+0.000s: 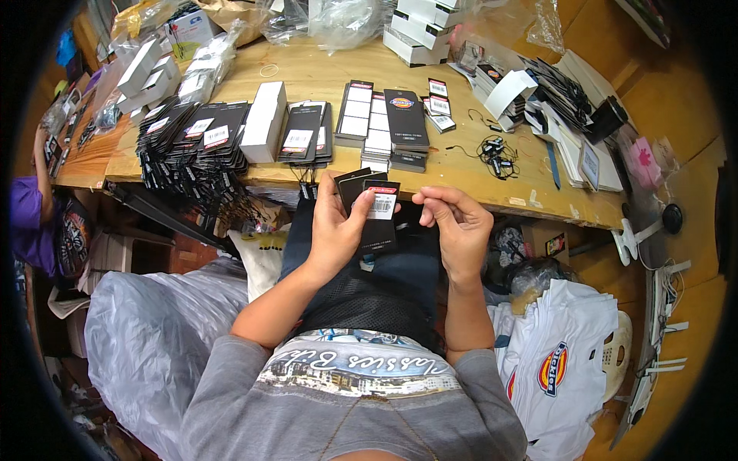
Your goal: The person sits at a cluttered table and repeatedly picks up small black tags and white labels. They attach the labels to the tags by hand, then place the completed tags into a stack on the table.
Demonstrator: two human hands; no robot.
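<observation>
My left hand (336, 230) grips a small fan of black card tags (377, 211) with white barcode stickers, held over my lap just below the wooden table's front edge. My right hand (457, 223) hovers right beside the tags, thumb and fingers pinched together near the top; whether something thin is between them is unclear. On the table (323, 73) just beyond lie rows of black tags (196, 134) with strings, a white box (264, 121) and stacks of sticker sheets (378, 127).
White boxes (419, 27) are stacked at the table's far edge, loose black strings (496, 150) and papers lie to the right. White printed shirts (561, 369) are piled at my right, a grey plastic bag (146, 323) at my left. A person in purple (31, 223) sits far left.
</observation>
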